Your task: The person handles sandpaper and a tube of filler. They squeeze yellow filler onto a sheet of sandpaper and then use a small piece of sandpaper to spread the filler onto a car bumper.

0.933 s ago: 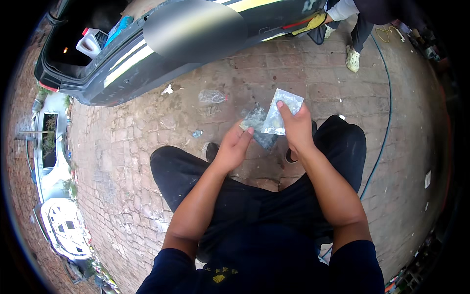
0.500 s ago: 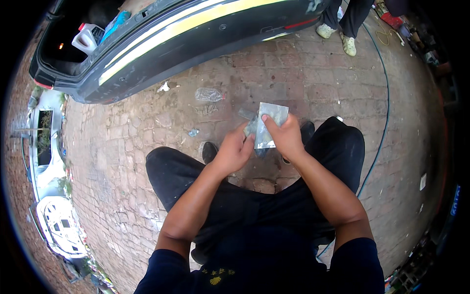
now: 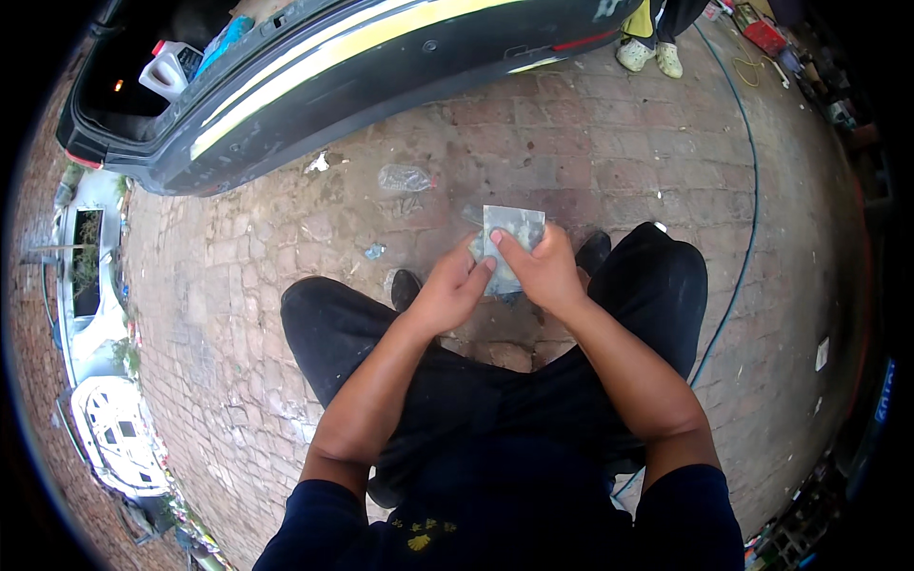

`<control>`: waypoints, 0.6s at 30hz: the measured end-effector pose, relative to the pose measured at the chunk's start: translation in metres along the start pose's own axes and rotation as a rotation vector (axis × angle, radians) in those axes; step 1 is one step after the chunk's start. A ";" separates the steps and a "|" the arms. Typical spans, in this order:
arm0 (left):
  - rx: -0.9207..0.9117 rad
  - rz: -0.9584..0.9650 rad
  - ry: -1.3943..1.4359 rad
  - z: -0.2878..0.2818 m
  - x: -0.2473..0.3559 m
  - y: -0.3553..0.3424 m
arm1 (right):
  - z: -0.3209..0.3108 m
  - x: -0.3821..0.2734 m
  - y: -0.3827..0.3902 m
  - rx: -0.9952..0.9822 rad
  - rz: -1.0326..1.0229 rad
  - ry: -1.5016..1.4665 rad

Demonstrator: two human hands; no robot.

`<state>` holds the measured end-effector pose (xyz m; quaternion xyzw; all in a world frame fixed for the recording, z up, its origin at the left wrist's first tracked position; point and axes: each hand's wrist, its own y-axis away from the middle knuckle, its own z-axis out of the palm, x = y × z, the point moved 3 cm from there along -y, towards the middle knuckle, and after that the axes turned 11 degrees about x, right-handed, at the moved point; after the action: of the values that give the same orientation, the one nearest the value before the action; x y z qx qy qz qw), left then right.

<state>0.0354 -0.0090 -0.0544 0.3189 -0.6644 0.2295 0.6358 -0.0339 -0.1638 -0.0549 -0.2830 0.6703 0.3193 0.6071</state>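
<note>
A grey rectangular sheet of sandpaper (image 3: 515, 224), dusted with pale patches, is held between my two hands, above the brick ground and between my knees. My right hand (image 3: 546, 266) pinches it, the thumb lying on its front face. My left hand (image 3: 455, 288) has its thumb at the sheet's left edge, with the fingers curled behind. A second greyish piece shows partly behind the sheet; I cannot make out whether it is joined to it. Under my hands, a dark bluish thing on the ground is mostly hidden.
A dark car bumper (image 3: 352, 100) with a yellow stripe stretches across the top. A clear plastic bottle (image 3: 405, 178) lies on the bricks. Another person's pale shoes (image 3: 636, 55) stand at the upper right. A blue-green hose (image 3: 751, 190) curves along the right.
The sheet has shifted slightly left and now overlaps my left thumb, covering more of the piece behind. The other person's feet have drawn closer together.
</note>
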 end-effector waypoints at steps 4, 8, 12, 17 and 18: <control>-0.098 -0.051 0.135 -0.001 0.005 -0.002 | 0.001 -0.010 0.005 -0.110 -0.012 0.040; -0.120 -0.039 0.184 -0.003 -0.007 -0.002 | 0.003 -0.006 0.006 -0.162 -0.063 0.076; -0.081 -0.036 0.140 -0.004 -0.007 0.002 | 0.000 -0.006 0.004 -0.235 -0.029 0.098; -0.134 -0.131 0.181 -0.007 0.005 0.005 | 0.001 -0.015 0.002 -0.345 -0.080 0.146; -0.128 -0.110 0.164 -0.007 0.009 0.004 | -0.001 -0.019 -0.001 -0.344 -0.080 0.147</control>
<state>0.0373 -0.0020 -0.0443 0.2937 -0.6050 0.1766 0.7187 -0.0319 -0.1652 -0.0360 -0.4316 0.6365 0.3835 0.5114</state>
